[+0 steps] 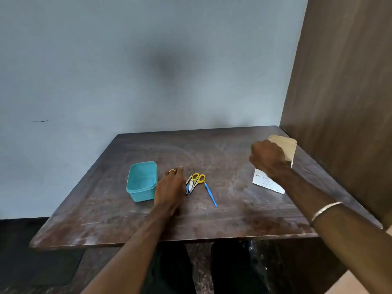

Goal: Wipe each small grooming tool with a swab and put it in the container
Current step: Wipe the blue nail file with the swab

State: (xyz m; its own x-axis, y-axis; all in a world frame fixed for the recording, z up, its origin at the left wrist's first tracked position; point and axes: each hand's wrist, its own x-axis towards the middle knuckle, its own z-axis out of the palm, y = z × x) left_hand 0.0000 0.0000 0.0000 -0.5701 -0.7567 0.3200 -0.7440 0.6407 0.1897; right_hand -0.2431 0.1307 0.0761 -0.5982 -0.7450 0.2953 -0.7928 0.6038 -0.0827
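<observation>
A teal plastic container [141,181] stands open and empty on the dark wooden table [212,219]. To its right lie small yellow-handled scissors [196,181], a metal nail clipper [189,180] and a thin blue-handled tool [211,195]. My left hand [170,188] rests flat on the table between the container and the tools, its fingers straight, touching the clipper's edge. My right hand [268,159] is raised above a white swab packet [267,184] and grips a tan paper envelope [286,148]. A blue item under my left hand is mostly hidden.
A brown wooden panel [339,92] rises along the table's right side. A grey-blue wall [148,71] stands behind the table. The table's front edge runs near my forearms, with dark floor below.
</observation>
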